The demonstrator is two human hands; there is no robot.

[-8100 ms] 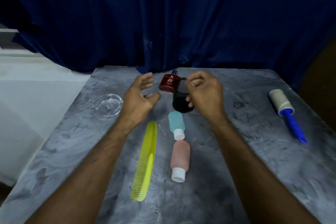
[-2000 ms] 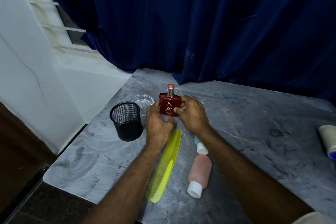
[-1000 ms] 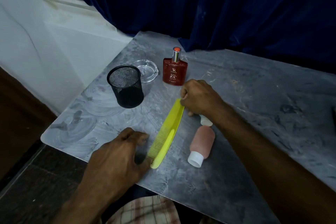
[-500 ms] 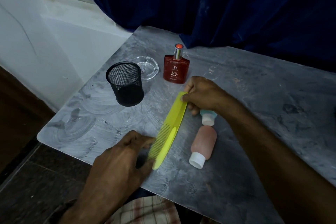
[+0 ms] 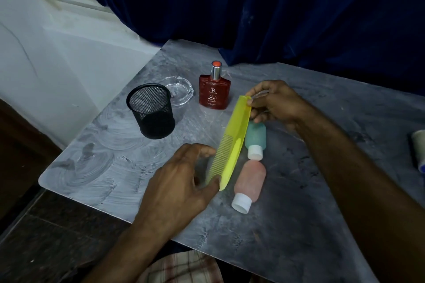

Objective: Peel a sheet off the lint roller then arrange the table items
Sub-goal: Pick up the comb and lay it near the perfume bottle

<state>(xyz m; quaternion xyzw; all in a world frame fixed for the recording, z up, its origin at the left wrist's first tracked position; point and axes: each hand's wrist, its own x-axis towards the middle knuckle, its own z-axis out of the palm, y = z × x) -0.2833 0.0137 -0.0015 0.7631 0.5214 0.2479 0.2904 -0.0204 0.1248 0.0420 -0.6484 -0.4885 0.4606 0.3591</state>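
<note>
A long yellow comb (image 5: 232,142) is tilted up off the grey table (image 5: 299,202), held at both ends. My right hand (image 5: 273,103) pinches its far tip and my left hand (image 5: 181,188) grips its toothed near end. Beside the comb lie a teal bottle (image 5: 256,139) and a pink bottle (image 5: 249,181), both with white caps. A red perfume bottle (image 5: 214,92) stands upright behind them. The lint roller (image 5: 418,151) is cut off at the right edge.
A black mesh cup (image 5: 151,112) stands at the left, with a clear glass ashtray (image 5: 179,89) just behind it. A dark blue curtain (image 5: 276,7) hangs behind the table. The table's near-left edge drops to a dark floor (image 5: 34,248).
The comb has been lifted off the table, its far end raised by my right hand. The teal bottle, earlier covered by that hand, now shows fully.
</note>
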